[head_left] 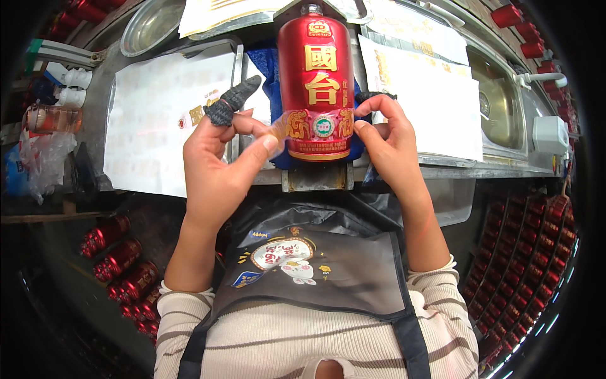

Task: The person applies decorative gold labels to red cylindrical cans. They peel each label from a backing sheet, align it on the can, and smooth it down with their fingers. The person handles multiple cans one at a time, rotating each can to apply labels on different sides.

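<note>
A glossy red bottle (295,72) with raised gold lettering rests on a blue cloth (271,82) in front of me, its neck pointing away. Around its lower part runs a thin clear decal strip (279,134) with gold patterns and a round green-and-white mark. My left hand (218,161) pinches the strip's loose left end between thumb and fingers, just off the bottle. At the bottle's right side, my right hand (392,142) has thumb and forefinger closed at the strip's right end. Black finger covers (237,101) wrap my left forefinger and a right fingertip.
White decal sheets (151,120) lie left of the bottle, more sheets (435,120) to its right. A metal bowl (150,28) stands far left, a steel sink (499,107) at right. Red bottles (129,252) stand low on the left; racks of red bottles (521,265) fill the lower right.
</note>
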`<state>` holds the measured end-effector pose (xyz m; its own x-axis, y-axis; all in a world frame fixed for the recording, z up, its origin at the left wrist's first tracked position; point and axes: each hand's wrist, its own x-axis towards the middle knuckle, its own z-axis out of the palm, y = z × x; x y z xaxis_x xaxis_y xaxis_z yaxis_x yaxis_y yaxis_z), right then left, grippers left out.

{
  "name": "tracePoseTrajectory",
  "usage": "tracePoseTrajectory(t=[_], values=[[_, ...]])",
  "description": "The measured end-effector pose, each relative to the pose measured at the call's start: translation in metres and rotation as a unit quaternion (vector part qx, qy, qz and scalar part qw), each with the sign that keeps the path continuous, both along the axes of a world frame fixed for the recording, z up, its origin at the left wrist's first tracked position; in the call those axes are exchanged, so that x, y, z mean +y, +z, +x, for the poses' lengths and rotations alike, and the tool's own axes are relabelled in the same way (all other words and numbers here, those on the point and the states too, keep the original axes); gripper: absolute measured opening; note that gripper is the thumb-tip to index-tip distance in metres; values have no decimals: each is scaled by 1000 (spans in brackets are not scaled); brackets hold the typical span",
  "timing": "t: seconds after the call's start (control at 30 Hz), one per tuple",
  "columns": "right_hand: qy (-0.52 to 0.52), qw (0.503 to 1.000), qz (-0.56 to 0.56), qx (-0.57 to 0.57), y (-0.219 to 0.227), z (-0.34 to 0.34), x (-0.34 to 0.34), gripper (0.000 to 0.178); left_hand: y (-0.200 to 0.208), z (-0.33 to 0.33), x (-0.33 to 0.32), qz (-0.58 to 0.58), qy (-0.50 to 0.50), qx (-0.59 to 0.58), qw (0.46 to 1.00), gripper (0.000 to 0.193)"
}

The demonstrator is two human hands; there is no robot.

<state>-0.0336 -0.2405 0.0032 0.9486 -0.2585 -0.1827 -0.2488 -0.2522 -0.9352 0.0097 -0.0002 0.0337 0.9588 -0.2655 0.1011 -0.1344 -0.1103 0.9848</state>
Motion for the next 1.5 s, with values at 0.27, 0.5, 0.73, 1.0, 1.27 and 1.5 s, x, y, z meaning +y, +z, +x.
tracePoseTrajectory(t=[0.27,0.5,0.73,1.0,1.27,1.5], values=[[10,990,66,-125,18,-14,4,36,38,-17,-44,-56,-141,-52,987,13],[147,965,7,-215,27,-17,-9,23,30,-30,-61,36,-186,-260,947,29],[165,954,20,-249,45,-23,-29,17,57,-35,-56,9,-167,-84,982,26],[251,934,119,-225,58,-21,-36,20,84,-1,-66,-128,-229,91,961,43],[250,948,190,-52,54,-53,-47,12,96,16,-56,-139,-218,75,963,52],[176,959,212,-59,40,-52,-74,11,79,15,-39,-121,-174,68,975,45]])
